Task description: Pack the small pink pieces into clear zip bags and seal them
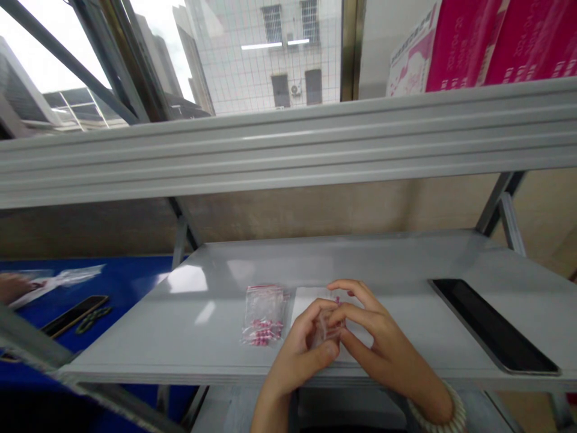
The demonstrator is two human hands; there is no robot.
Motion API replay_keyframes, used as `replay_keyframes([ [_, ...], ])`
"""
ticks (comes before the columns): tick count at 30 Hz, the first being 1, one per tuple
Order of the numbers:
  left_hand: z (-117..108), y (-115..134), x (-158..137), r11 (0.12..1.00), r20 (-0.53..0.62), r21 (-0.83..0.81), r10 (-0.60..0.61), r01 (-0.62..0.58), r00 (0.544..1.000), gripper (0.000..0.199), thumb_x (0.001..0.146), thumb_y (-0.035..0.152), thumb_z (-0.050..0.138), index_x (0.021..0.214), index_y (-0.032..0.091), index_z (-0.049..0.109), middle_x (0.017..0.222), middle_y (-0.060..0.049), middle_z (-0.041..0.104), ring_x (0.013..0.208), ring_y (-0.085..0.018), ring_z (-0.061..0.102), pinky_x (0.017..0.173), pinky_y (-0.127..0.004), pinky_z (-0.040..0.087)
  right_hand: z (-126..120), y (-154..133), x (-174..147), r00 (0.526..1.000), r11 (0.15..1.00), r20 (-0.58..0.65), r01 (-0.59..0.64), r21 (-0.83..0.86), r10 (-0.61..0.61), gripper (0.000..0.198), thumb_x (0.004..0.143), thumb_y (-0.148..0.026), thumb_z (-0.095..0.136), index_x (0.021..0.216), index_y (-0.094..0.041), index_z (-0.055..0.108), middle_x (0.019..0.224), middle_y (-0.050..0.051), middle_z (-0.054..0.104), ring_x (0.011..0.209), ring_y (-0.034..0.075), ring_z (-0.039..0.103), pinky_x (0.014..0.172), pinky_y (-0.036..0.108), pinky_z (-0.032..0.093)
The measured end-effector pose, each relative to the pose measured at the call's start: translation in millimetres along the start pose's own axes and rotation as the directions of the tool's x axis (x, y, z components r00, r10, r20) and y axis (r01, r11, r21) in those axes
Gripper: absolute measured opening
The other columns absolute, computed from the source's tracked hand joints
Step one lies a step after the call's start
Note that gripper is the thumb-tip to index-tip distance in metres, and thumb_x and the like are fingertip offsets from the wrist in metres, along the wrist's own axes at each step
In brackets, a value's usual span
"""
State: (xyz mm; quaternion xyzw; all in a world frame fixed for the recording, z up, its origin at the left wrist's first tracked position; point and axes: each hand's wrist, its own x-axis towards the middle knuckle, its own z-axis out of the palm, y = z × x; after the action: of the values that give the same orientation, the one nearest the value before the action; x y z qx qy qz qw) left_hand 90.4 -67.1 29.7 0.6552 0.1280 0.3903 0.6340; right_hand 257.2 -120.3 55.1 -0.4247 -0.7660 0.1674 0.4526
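Note:
A small clear plastic bag (323,329) is held low over the table's front part, between my two hands. My left hand (303,353) is closed round the bag from the left, thumb in front. From the right, my right hand (376,331) has its fingertips bent onto the bag, with the index finger raised. A bit of pink shows by the fingertips; what it is I cannot make out. Behind the hands lies a white sheet (305,297), partly covered by them. Just to the left, clear zip bags (265,310) with small pink pieces lie in a pile.
A dark tablet (493,328) lies on the right of the grey table (148,337). Above runs a grey shelf beam (288,153) with pink boxes (469,48) on it. On the blue table at left are another person's hand (12,287), a phone (74,314) and scissors (92,319).

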Motion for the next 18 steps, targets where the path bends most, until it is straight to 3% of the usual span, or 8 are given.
replay_keyframes([
  [6,0,3,-1,1.0,-0.041,-0.021,0.011,-0.012,0.999,0.052,0.078,0.062,0.072,0.102,0.017,0.063,0.082,0.0,0.051,0.069,-0.012,0.046,0.064,-0.024,0.038,0,-2,0,1.0,0.998,0.012,0.017,0.063,-0.018,0.019,0.093,-0.013,0.052,0.098,-0.025,0.065,0.132,0.005,0.055,0.131,0.02,0.045,0.107,0.034,0.039],
  [10,-3,6,-1,0.992,-0.137,0.106,0.078,-0.064,0.987,0.045,0.08,0.059,0.071,0.099,0.019,0.064,0.085,-0.002,0.058,0.079,-0.016,0.054,0.073,-0.026,0.042,5,8,1,0.975,1.0,-0.221,0.014,0.004,-0.013,0.041,0.091,-0.011,0.047,0.128,-0.027,0.054,0.127,0.007,0.055,0.121,0.021,0.051,0.104,0.038,0.043],
  [12,-6,7,-1,0.976,-0.177,0.203,0.11,-0.074,0.978,0.042,0.082,0.056,0.071,0.101,0.019,0.064,0.088,-0.003,0.061,0.085,-0.018,0.057,0.079,-0.028,0.044,5,19,0,0.945,0.992,-0.326,-0.067,-0.11,0.028,0.039,0.091,-0.014,0.047,0.128,-0.023,0.054,0.119,0.009,0.058,0.114,0.023,0.054,0.1,0.042,0.045],
  [14,-9,8,-2,0.957,-0.184,0.281,0.124,-0.068,0.975,0.038,0.084,0.052,0.07,0.103,0.02,0.064,0.09,-0.003,0.063,0.088,-0.019,0.059,0.082,-0.029,0.045,2,32,-3,0.953,0.958,-0.292,-0.151,-0.242,0.076,0.03,0.09,-0.018,0.054,0.119,-0.02,0.062,0.112,0.011,0.061,0.109,0.027,0.056,0.098,0.046,0.046],
  [18,-10,5,-2,0.941,-0.187,0.335,0.11,-0.043,0.976,0.036,0.085,0.051,0.069,0.101,0.02,0.064,0.091,-0.003,0.064,0.089,-0.021,0.06,0.084,-0.032,0.046,-4,55,-10,0.976,0.854,-0.102,-0.219,-0.473,0.194,0.024,0.079,-0.017,0.071,0.103,-0.018,0.072,0.103,0.012,0.068,0.102,0.031,0.059,0.093,0.048,0.047],
])
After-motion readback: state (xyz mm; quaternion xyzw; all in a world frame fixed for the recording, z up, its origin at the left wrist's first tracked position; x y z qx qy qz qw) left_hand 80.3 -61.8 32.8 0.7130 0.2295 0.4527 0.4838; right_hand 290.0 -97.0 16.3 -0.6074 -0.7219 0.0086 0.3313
